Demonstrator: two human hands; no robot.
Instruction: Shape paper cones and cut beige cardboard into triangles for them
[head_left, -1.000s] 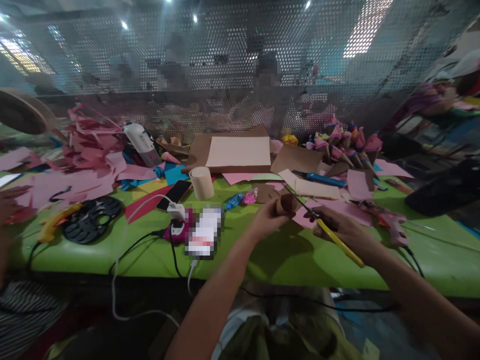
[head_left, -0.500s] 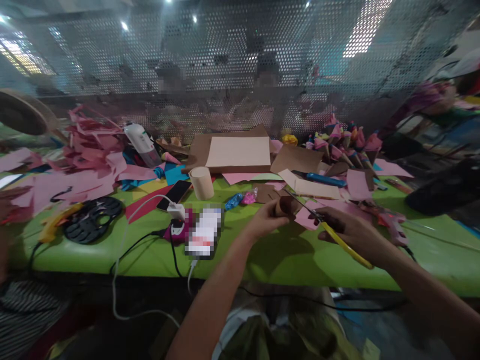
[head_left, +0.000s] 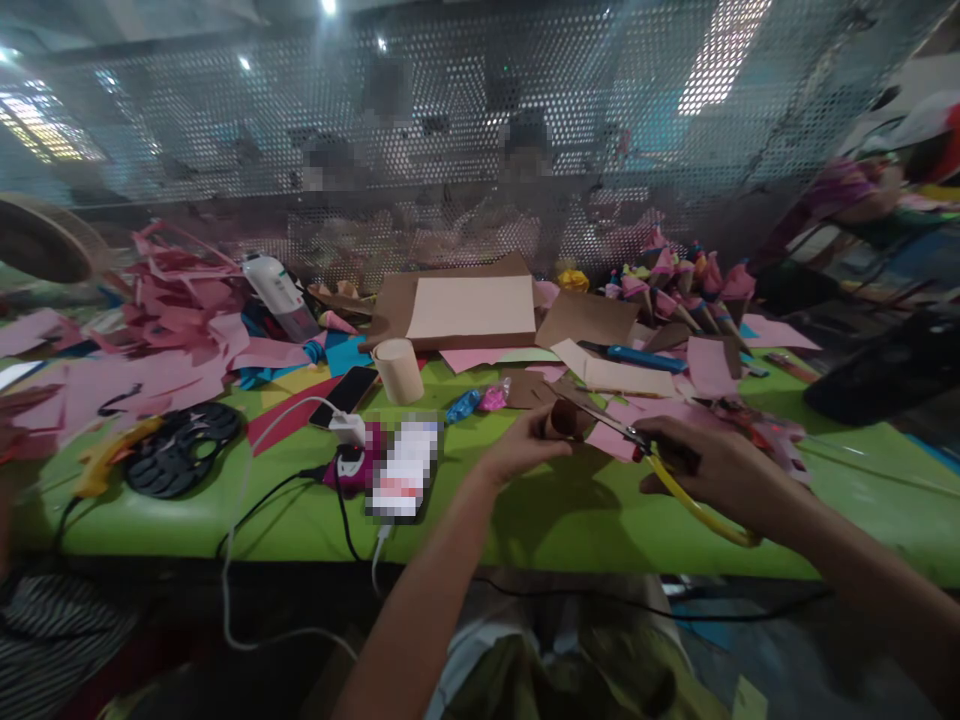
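Observation:
My left hand [head_left: 529, 443] is closed around a small rolled piece of brown paper [head_left: 562, 418], its open end turned towards me and to the right. In my right hand [head_left: 705, 460] is a pair of scissors [head_left: 626, 430] with yellow handles. The blades point left and reach the upper rim of the paper roll; whether they are cutting into it I cannot tell. Pink paper [head_left: 613, 442] lies under the blades. To the left of my left hand are small blue [head_left: 463, 405] and pink [head_left: 494, 396] shiny wrapped pieces.
A cream paper roll [head_left: 399, 372] stands on the green table [head_left: 450, 550]. Nearby are a phone [head_left: 405, 470] on a cable, a purple power socket [head_left: 352, 468] and a blue cutter [head_left: 646, 360]. Paper cones [head_left: 682, 285] cluster at back right; pink scraps [head_left: 180, 290] heap at left.
The roll in my left hand has tilted so its opening faces me more. The yellow scissor handles look further apart, and my right hand has shifted slightly right.

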